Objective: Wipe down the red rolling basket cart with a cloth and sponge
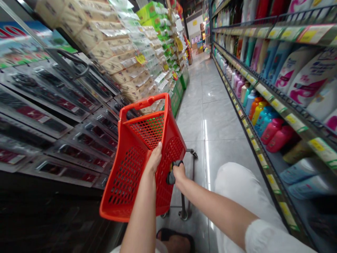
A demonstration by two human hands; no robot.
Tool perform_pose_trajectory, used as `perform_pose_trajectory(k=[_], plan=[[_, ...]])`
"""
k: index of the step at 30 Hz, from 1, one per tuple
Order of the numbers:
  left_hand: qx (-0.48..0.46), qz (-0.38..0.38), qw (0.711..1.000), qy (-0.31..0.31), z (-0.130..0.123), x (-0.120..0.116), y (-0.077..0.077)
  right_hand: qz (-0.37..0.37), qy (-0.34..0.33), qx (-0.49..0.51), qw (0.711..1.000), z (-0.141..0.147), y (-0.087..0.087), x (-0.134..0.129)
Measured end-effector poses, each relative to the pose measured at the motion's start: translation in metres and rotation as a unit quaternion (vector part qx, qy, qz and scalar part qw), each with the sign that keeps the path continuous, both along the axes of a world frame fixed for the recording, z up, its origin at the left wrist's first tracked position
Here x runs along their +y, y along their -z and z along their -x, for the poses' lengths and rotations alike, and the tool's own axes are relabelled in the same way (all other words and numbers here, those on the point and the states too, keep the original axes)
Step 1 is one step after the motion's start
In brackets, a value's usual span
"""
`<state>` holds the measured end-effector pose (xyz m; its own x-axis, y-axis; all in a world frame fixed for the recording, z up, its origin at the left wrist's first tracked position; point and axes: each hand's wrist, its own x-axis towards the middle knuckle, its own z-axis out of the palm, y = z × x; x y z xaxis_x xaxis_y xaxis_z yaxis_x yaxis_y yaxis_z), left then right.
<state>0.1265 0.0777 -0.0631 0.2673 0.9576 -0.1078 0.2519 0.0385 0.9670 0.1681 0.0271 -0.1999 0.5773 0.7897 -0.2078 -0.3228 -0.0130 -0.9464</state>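
Observation:
A red plastic shopping basket on a wheeled metal frame stands tilted in front of me, with nothing visible inside. My left hand is closed on the basket's near side rim, the fingers partly hidden. Against the basket's outer perforated wall, my right hand is closed around a dark grey, soft-looking piece with a bit of yellow. Its kind is unclear, perhaps a cloth.
Shelves with several bottles line the right side. Stacked tissue packs and hanging packaged goods stand at left. A grey tiled aisle runs ahead. My white-clad knee and dark sandal are below.

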Motion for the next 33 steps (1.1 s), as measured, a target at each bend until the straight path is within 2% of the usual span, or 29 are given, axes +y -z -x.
perform_pose_trajectory(k=[3,6,9,11,13,16,20,23,25,27,29,31,33], plan=[[0.004,-0.003,1.000,0.017,0.001,0.001,0.003,-0.054,-0.002,-0.020,0.998,-0.019,-0.033,0.022],[0.014,-0.023,1.000,0.015,0.000,0.003,0.004,-0.118,0.010,-0.089,0.989,-0.021,-0.054,0.013],[0.024,-0.033,0.999,0.007,0.001,0.005,0.004,-0.106,-0.006,-0.130,0.986,0.003,-0.047,-0.030],[0.032,-0.039,0.999,0.004,0.002,0.005,0.003,-0.081,-0.024,-0.122,0.989,0.022,-0.036,-0.058],[0.039,-0.046,0.998,0.001,0.003,0.005,0.002,-0.067,-0.032,-0.090,0.993,0.033,-0.029,-0.072],[0.042,-0.039,0.998,0.004,0.003,0.001,0.000,-0.086,-0.023,-0.027,0.996,0.023,-0.035,-0.058],[0.013,0.000,0.999,0.031,-0.002,-0.004,-0.003,-0.147,-0.017,0.039,0.988,-0.020,-0.046,-0.005],[-0.001,-0.001,0.999,0.036,-0.004,-0.005,-0.003,-0.120,0.014,0.025,0.992,-0.045,-0.039,0.026],[0.004,-0.010,0.999,0.034,-0.004,-0.004,-0.002,-0.082,0.041,-0.007,0.996,-0.049,-0.031,0.036],[0.009,-0.014,0.999,0.032,-0.004,-0.002,0.000,-0.077,0.049,-0.004,0.996,-0.044,-0.029,0.037],[0.014,-0.015,0.999,0.025,-0.003,0.000,0.002,-0.111,0.041,0.024,0.993,-0.031,-0.033,0.029],[0.020,-0.014,1.000,0.013,-0.002,0.002,0.003,-0.146,0.032,0.020,0.989,-0.016,-0.041,0.011],[0.028,-0.018,0.999,0.001,-0.001,0.002,0.002,-0.158,0.024,-0.030,0.987,-0.002,-0.050,-0.013]])
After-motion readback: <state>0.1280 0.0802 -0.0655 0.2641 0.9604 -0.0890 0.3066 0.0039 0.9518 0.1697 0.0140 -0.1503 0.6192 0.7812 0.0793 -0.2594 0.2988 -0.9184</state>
